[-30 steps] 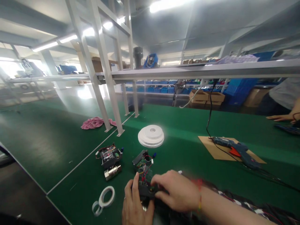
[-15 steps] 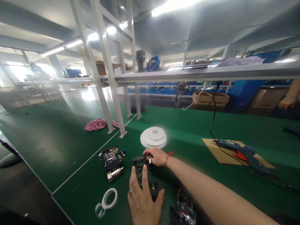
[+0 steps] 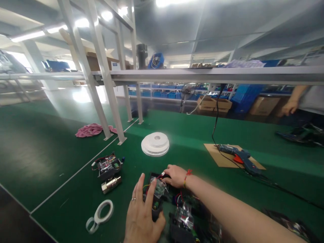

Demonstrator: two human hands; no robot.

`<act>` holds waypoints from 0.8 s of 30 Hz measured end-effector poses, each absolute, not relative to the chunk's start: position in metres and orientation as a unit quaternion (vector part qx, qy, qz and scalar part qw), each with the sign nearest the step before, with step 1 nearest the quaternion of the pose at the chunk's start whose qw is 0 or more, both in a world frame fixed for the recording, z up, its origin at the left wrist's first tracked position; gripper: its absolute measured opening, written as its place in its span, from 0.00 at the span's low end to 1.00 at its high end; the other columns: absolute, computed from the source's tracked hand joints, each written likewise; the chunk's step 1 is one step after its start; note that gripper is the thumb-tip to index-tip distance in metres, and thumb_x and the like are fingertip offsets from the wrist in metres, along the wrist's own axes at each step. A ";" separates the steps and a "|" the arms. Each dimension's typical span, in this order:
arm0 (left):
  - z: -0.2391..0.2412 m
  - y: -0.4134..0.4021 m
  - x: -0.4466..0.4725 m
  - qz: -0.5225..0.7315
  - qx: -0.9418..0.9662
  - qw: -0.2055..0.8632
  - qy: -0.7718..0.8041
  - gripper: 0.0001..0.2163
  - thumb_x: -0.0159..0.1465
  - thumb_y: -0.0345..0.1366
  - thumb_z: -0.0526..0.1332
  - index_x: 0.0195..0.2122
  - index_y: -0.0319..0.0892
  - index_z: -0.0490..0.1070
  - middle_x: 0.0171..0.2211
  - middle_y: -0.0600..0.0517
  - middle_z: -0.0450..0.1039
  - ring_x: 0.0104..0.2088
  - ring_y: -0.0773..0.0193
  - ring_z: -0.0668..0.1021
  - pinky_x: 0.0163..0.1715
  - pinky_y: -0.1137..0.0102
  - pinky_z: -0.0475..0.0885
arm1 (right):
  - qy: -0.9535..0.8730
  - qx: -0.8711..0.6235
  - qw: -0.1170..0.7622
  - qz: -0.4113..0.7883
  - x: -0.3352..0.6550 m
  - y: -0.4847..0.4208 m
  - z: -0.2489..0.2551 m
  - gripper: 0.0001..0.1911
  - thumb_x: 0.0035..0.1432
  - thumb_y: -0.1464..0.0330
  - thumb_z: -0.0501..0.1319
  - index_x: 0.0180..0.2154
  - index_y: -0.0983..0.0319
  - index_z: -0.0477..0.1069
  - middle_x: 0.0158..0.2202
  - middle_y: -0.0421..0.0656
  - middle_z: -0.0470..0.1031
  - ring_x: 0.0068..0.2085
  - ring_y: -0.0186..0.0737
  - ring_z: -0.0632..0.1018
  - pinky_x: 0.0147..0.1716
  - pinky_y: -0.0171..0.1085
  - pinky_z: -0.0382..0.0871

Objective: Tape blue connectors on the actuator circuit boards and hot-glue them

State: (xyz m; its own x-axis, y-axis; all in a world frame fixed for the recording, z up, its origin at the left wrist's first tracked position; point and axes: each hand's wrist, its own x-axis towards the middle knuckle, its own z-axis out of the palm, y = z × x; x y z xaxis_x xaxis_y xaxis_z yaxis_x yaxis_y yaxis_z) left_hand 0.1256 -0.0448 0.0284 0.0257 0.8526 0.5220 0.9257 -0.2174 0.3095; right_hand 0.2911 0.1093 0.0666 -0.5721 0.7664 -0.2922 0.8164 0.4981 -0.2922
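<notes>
Fingers stretched and apart, my left hand (image 3: 144, 211) lies over a black open-frame electronic module (image 3: 159, 189) with clear plastic, a small green board and thin coloured wires. Its fingertips and thumb touch the module's near and left parts, which they partly hide. At the far right side of that module, my right hand (image 3: 176, 176) is closed in a pinch on a wire with a white connector (image 3: 163, 173). The fingertips partly cover the wire. Beside it, to the right and nearer, is a similar module (image 3: 183, 217) with loose wires.
Left lie another module (image 3: 107, 167), a metal valve-like fitting (image 3: 111, 184) and a white tape roll (image 3: 104, 211). White reels (image 3: 155, 144) are stacked ahead. A glue gun (image 3: 239, 157) rests on cardboard (image 3: 212, 156), its cord trailing. Another person's hand (image 3: 290, 107) is far right.
The view has swung right, so the bench items sit further left. My right hand has moved to the module's right side with the white connector. My left hand stays spread over the module.
</notes>
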 end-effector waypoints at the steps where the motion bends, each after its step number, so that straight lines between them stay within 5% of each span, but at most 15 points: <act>1: 0.028 -0.044 0.126 -0.308 -0.711 0.054 -0.630 0.37 0.55 0.32 0.60 0.67 0.51 0.52 0.71 0.47 0.39 0.66 0.44 0.60 0.56 0.49 0.72 | 0.863 0.463 0.058 -0.191 0.292 0.106 0.068 0.17 0.66 0.58 0.61 0.50 0.63 0.72 0.50 0.47 0.76 0.51 0.45 0.77 0.53 0.51 0.71; 6: 0.030 -0.042 0.120 -0.285 -0.703 0.016 -0.652 0.38 0.54 0.30 0.60 0.67 0.53 0.52 0.72 0.48 0.38 0.67 0.46 0.59 0.58 0.50 0.70 | 0.855 0.488 0.061 -0.163 0.304 0.088 0.085 0.18 0.64 0.57 0.61 0.46 0.64 0.73 0.41 0.46 0.79 0.42 0.44 0.79 0.44 0.45 0.73; 10: 0.034 -0.041 0.115 -0.289 -0.686 0.004 -0.667 0.37 0.54 0.29 0.60 0.66 0.52 0.53 0.71 0.48 0.40 0.66 0.46 0.60 0.57 0.50 0.70 | 0.857 0.496 0.049 -0.132 0.309 0.074 0.095 0.25 0.61 0.58 0.59 0.55 0.65 0.67 0.44 0.52 0.79 0.46 0.50 0.78 0.44 0.46 0.70; 14: 0.034 -0.038 0.110 -0.291 -0.690 0.001 -0.663 0.37 0.54 0.30 0.59 0.66 0.52 0.53 0.71 0.47 0.41 0.66 0.46 0.61 0.57 0.50 0.70 | 0.871 0.461 0.112 -0.129 0.303 0.066 0.088 0.19 0.52 0.54 0.66 0.39 0.62 0.77 0.41 0.54 0.80 0.48 0.60 0.76 0.44 0.50 0.69; 20: 0.030 -0.033 0.100 -0.289 -0.704 -0.006 -0.649 0.36 0.54 0.31 0.59 0.66 0.52 0.55 0.69 0.46 0.48 0.65 0.47 0.62 0.58 0.49 0.69 | 0.880 0.437 0.134 -0.131 0.287 0.060 0.078 0.13 0.45 0.59 0.71 0.31 0.61 0.78 0.40 0.55 0.80 0.50 0.65 0.74 0.47 0.58 0.65; 24: 0.028 -0.030 0.097 -0.282 -0.709 -0.015 -0.647 0.34 0.55 0.32 0.59 0.64 0.50 0.58 0.66 0.46 0.57 0.64 0.48 0.64 0.58 0.49 0.69 | 0.874 0.457 0.061 -0.153 0.288 0.059 0.092 0.11 0.51 0.64 0.66 0.38 0.62 0.76 0.40 0.54 0.80 0.48 0.61 0.77 0.47 0.54 0.65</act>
State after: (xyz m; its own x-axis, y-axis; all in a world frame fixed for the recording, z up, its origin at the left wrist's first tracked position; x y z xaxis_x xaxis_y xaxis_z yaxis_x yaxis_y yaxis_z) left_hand 0.0967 -0.0297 0.0282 0.0046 0.9250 0.3799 0.9077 -0.1632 0.3865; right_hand 0.2878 0.0592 0.0920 -0.5747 0.7804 -0.2463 0.8177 0.5356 -0.2109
